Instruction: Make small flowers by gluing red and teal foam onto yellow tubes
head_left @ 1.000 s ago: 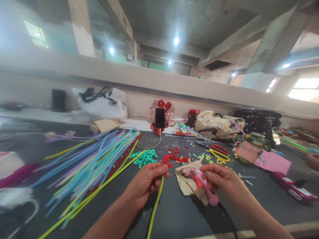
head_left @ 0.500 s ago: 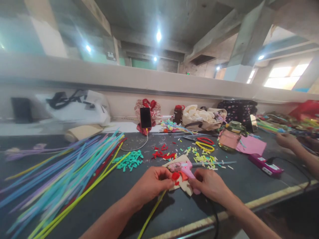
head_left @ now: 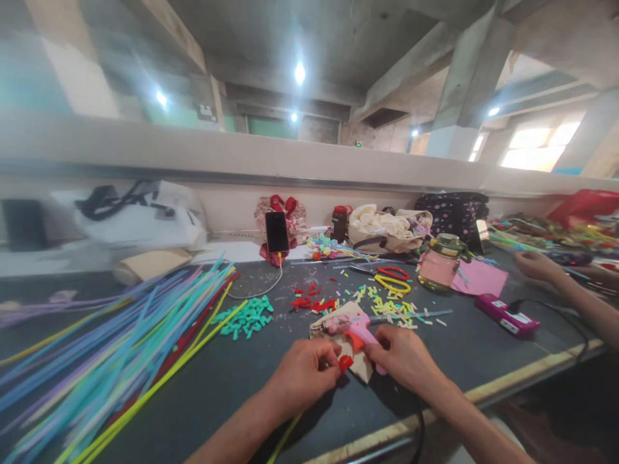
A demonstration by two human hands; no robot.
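Observation:
My left hand (head_left: 309, 372) is closed in a pinch at a small red piece (head_left: 345, 363), whose exact kind I cannot make out. A yellow-green pipe cleaner (head_left: 284, 441) runs out below that hand toward the near edge; its upper part is hidden. My right hand (head_left: 403, 354) is closed round the handle of a pink glue gun (head_left: 360, 324), whose nozzle points left. Beneath the gun lies a cream-coloured cloth or pad (head_left: 360, 368), its material unclear. The red piece sits just below the gun, close to the pad.
Long pipe cleaners (head_left: 145, 341) spread across the left. Cut teal pieces (head_left: 247, 317), red pieces (head_left: 309, 298) and yellow pieces (head_left: 394, 307) lie beyond my hands, near scissors (head_left: 393, 283). A jar (head_left: 439, 264), a purple power box (head_left: 507, 316) and a co-worker's hand (head_left: 534, 265) are right.
My left hand has turned and moved slightly down and right with the red piece, away from the nozzle. My right hand stays on the glue gun. The view has shifted a little.

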